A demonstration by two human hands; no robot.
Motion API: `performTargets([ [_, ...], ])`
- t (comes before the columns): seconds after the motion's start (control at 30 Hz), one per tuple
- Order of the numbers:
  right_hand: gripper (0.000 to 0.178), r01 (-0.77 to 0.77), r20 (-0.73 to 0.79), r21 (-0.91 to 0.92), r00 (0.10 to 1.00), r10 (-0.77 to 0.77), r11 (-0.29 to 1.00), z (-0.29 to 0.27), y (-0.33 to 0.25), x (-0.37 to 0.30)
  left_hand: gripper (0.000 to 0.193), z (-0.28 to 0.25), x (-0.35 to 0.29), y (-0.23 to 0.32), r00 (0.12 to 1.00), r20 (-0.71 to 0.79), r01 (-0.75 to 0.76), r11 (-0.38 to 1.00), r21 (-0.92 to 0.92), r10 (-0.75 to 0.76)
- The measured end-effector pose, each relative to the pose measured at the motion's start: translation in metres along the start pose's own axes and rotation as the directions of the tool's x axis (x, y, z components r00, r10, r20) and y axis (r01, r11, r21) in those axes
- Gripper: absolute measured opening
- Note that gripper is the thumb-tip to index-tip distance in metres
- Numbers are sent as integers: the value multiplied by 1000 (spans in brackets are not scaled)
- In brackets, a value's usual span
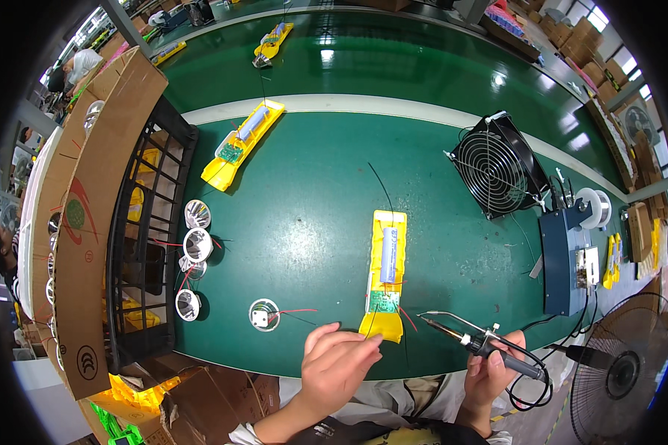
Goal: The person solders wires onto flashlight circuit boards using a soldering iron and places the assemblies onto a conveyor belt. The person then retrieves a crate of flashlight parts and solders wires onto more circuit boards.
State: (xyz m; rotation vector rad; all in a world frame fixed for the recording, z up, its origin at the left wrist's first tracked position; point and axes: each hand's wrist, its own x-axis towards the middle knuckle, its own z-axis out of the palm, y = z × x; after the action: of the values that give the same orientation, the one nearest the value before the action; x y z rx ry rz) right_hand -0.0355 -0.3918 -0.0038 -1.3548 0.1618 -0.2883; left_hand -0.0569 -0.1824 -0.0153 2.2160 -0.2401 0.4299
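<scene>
A yellow plastic housing (398,252) lies lengthwise before me, with a blue-grey cylindrical battery (389,256) and a green circuit board (383,301) in it. My left hand (340,368) is at its near end, thumb and fingertips closed on a thin black wire (372,322) that runs down from the board. A red wire (407,317) sticks out beside the board. My right hand (495,371) grips a soldering iron (490,347) with a thin metal guide tube along it. The iron's tip points left, a little right of the board, apart from it.
A white-backed round part (264,315) with red and black wires lies left of my left hand. Several shiny reflector cups (197,245) stand by a black crate (145,245). Another yellow housing (243,147) lies farther back. A black fan (499,165) and a blue soldering station (562,263) stand right.
</scene>
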Motion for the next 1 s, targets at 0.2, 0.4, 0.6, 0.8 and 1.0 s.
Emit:
performTargets([
  [0.2, 34, -13, 49, -2, 999, 13, 1000, 4, 0, 4, 10, 10, 8, 9, 963, -159, 205, 974, -92, -217],
  [0.4, 34, -21, 119, -56, 993, 28, 998, 11, -6, 14, 9, 15, 19, 9, 930, -137, 342, 940, -9, -340],
  [0.6, 31, -56, 162, -176, 983, 85, 983, 26, -13, 18, 10, 11, 26, 9, 912, -49, 408, 913, -19, -408],
  [0.8, 31, -81, 151, -189, 982, 111, 979, 29, -11, 21, 11, 8, 32, 8, 903, 27, 429, 903, -32, -429],
  [1.0, 30, -85, 111, -175, 988, 105, 981, 35, -12, 22, 10, 8, 34, 7, 900, 42, 435, 900, -10, -435],
])
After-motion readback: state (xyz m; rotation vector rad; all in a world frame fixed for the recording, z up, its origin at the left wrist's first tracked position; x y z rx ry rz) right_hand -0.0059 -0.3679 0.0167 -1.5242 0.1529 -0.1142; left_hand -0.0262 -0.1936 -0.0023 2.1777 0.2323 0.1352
